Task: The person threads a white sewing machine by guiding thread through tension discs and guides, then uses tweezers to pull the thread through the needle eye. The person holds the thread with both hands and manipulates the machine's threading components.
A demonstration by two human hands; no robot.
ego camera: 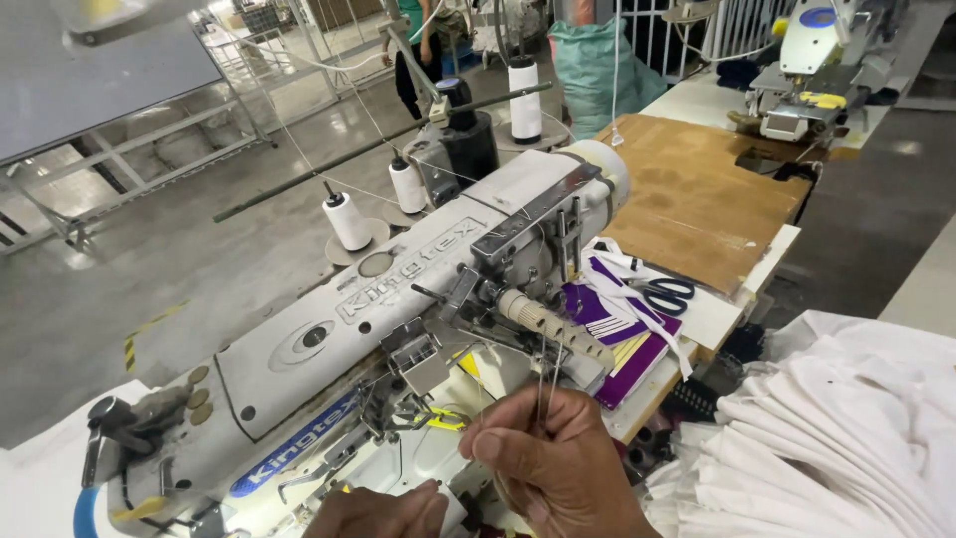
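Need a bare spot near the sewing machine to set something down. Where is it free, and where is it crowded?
Free: the brown board behind the scissors, up to the far machine. Crowded: purple and white pieces beside the sewing machine, the white fabric heap, and the needle area, where the right hand pinches thread above the left hand.

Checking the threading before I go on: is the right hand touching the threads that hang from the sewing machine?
Touching. The head view shows the right hand pinching the thin threads between thumb and fingertips below the sewing machine.
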